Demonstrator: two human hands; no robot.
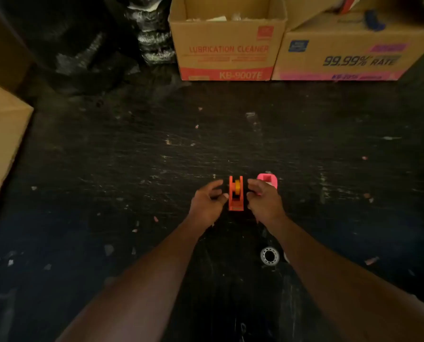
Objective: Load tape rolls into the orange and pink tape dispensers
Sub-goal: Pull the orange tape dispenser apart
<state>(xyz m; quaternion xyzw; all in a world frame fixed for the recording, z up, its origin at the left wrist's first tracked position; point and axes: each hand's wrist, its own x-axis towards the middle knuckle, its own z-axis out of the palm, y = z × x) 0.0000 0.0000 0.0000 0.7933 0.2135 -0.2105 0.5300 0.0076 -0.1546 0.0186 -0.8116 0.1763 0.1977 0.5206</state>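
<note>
The orange tape dispenser stands upright on the dark floor, with a yellow spool in its slot. My left hand is at its left side, fingers loosely curled and fingertips touching or nearly touching the wall. My right hand hovers just right of it, fingers loosely curled and holding nothing that I can see. The pink tape dispenser stands right behind my right hand and is partly hidden by it. A clear tape roll lies flat on the floor beside my right forearm.
Two cardboard boxes stand at the back, an open one marked "LUBRICATION CLEANER" and one marked "99.99% RATE". Another box stands at the left edge. Black bags fill the back left. Small scraps litter the floor.
</note>
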